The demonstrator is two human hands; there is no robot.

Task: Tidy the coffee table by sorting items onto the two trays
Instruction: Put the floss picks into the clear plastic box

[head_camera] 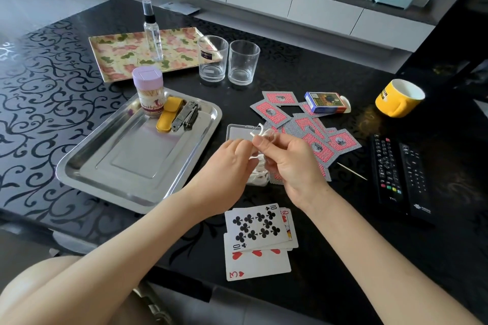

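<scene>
The sorting is partly done. The steel tray [79, 166] holds a toothpick jar [149, 92], a yellow case [167, 116] and clippers [186, 116], and the floral tray [118, 53] holds only a spray bottle [153, 34]. Both the left hand [232, 158] and the right hand [287, 158] pinch white floss picks [260, 133] above the table, near a clear box [237, 133]. Two glasses [212, 58], scattered cards [311, 134], a card box [326, 102], a mug [398, 97] and remotes [396, 171] lie unsorted.
</scene>
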